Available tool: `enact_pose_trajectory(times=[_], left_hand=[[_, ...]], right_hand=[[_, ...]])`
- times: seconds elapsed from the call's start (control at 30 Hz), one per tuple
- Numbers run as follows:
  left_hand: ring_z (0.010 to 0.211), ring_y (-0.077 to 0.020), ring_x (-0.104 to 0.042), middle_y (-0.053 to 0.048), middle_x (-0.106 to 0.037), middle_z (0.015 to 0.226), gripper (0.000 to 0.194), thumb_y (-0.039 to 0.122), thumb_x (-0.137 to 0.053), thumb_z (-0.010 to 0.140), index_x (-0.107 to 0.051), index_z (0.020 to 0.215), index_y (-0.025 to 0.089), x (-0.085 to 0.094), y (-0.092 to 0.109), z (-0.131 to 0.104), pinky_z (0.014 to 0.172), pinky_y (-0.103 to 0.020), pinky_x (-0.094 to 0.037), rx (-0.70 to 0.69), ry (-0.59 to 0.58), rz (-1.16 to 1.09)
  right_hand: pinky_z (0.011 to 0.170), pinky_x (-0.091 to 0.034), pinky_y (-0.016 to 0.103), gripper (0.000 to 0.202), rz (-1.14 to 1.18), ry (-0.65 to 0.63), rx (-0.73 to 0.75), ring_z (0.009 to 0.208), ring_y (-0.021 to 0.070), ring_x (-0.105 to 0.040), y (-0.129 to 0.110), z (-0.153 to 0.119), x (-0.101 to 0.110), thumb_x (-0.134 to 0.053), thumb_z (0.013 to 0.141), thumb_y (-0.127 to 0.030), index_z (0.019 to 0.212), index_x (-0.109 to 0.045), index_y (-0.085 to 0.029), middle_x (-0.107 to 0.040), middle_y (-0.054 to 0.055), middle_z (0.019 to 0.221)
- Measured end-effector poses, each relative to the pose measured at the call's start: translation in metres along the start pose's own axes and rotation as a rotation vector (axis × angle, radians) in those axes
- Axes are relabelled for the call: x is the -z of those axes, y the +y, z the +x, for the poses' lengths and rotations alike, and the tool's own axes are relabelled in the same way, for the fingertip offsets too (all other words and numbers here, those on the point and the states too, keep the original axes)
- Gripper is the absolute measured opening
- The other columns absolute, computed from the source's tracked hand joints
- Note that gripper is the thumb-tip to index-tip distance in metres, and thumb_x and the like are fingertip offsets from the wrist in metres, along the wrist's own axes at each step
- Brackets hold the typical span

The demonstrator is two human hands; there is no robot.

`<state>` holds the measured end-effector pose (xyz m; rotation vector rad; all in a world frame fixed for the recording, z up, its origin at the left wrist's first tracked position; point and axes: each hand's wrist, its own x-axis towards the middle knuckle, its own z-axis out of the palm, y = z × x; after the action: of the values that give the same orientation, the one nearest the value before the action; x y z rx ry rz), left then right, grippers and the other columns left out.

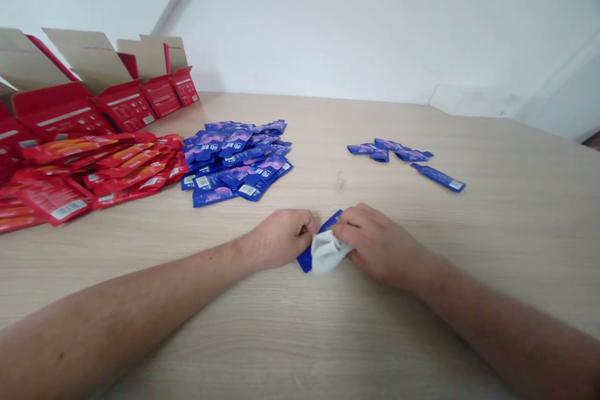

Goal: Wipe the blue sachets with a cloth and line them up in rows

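Observation:
Near the middle of the table, a blue sachet (305, 260) lies at a slant between my hands. The fingers of my left hand (281, 239) are closed at its left edge; my fingertips are partly hidden. In my right hand (382, 247) a crumpled white cloth (328, 255) is gripped, pressed over the sachet and covering much of its face. The sachet's upper end shows beyond the cloth, close to my right fingers.
A heap of blue sachets (234, 159) lies beyond my left hand. Left of it are piled red sachets (126, 169), with open red boxes (124, 106) standing behind. Several blue sachets (407, 154) and a separate blue sachet (438, 177) lie back right. A white wall (351, 25) rises behind the table.

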<state>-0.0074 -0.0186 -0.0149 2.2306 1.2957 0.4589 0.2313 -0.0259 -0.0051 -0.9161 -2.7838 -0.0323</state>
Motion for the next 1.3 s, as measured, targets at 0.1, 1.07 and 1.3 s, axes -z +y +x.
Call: enact_pose_trajectory(times=[0.1, 1.07, 1.3], left_hand=[[0.066, -0.0113, -0.06, 0.004, -0.069, 0.074, 0.014, 0.019, -0.054, 0.085, -0.068, 0.083, 0.021, 0.0018, 0.0008, 0.0, 0.061, -0.022, -0.04, 0.0, -0.028, -0.016], [0.065, -0.0109, -0.055, 0.004, -0.065, 0.071, 0.013, 0.019, -0.053, 0.084, -0.065, 0.081, 0.02, 0.0067, 0.0031, 0.0001, 0.059, -0.022, -0.037, -0.003, -0.092, -0.056], [0.064, -0.0109, -0.055, 0.004, -0.064, 0.07, 0.014, 0.02, -0.051, 0.084, -0.065, 0.081, 0.021, 0.0061, 0.0012, 0.0005, 0.058, -0.022, -0.037, 0.001, -0.098, -0.049]], right_hand=[[0.089, -0.043, 0.038, 0.015, 0.005, -0.047, 0.045, 0.098, 0.0234, -0.051, -0.005, 0.0003, 0.0037, -0.059, 0.092, -0.02, 0.105, -0.065, -0.022, -0.062, 0.007, 0.105], [0.089, -0.043, 0.036, 0.015, -0.01, -0.03, 0.047, 0.097, 0.0224, -0.052, -0.0072, 0.0023, 0.0069, -0.06, 0.095, -0.026, 0.108, -0.066, -0.02, -0.061, 0.007, 0.103], [0.09, -0.043, 0.037, 0.016, -0.014, -0.018, 0.034, 0.097, 0.0226, -0.052, -0.0055, 0.0015, 0.0072, -0.057, 0.096, -0.025, 0.107, -0.066, -0.019, -0.062, 0.008, 0.103]])
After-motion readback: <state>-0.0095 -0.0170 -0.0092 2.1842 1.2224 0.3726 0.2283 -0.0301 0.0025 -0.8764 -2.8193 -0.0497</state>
